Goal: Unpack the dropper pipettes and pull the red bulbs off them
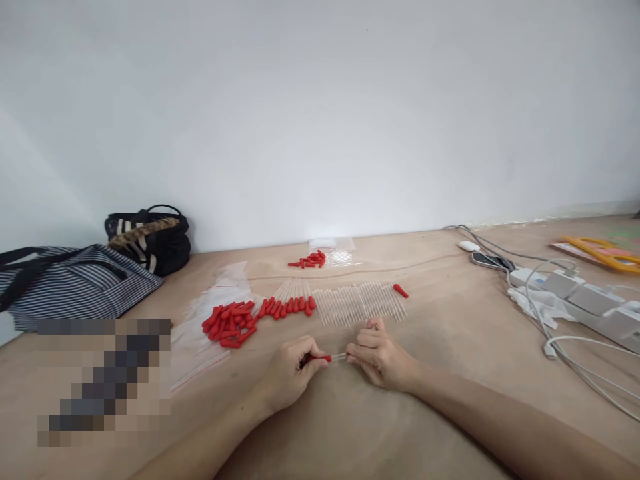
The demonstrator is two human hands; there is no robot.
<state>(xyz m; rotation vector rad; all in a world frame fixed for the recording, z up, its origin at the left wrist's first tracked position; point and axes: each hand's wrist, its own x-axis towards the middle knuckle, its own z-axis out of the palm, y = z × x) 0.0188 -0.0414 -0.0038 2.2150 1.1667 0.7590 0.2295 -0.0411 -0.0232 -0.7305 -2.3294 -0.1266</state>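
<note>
My left hand (297, 367) is closed around a red rubber bulb (327, 359), its narrow end showing past the thumb and finger. A thin clear dropper tube (339, 357) spans the gap between my hands, its far end pinched in my right hand (377, 355). Whether the tube sits inside the bulb is too small to tell. Just beyond my hands lies a row of bare clear tubes (357, 305). To its left are several droppers (287, 305) with red bulbs on their near ends. A pile of loose red bulbs (225, 323) rests on clear plastic bags (200, 357).
Farther back are more red bulbs (313, 260) beside a small clear bag (330, 245). One single bulb (401, 291) lies at the row's right end. Striped (80, 283) and black bags (165, 243) stand left. A power strip (590, 300) with white cables (550, 347) occupies the right.
</note>
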